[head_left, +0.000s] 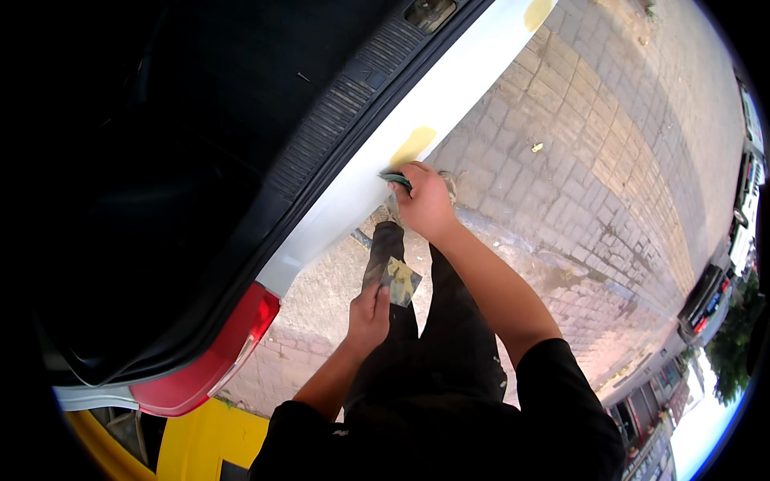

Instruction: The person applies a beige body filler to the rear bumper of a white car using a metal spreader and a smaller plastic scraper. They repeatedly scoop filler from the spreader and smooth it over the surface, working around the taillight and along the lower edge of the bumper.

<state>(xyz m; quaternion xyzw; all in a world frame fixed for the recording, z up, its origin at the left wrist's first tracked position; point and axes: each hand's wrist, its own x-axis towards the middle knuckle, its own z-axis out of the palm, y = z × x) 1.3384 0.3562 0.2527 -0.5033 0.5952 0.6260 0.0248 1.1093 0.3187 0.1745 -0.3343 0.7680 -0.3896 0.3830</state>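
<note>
My right hand (425,200) pinches a thin dark green spreader (395,179) whose edge meets the white rear panel (361,172) of a car. Just beyond it, a smooth yellow filler patch (415,144) lies on the panel, and another yellow patch (536,14) shows at the far end. Lower down, in front of my legs, my left hand (370,321) grips a small square putty board (403,282) smeared with yellow filler. That board is held apart from the car.
The car's dark open trunk (200,160) fills the left side, edged by a ribbed black sill (333,104). A red tail light (261,313) sits at its near corner, with a yellow vehicle part (204,437) below. Brick paving (553,136) stretches right toward parked cars (710,293).
</note>
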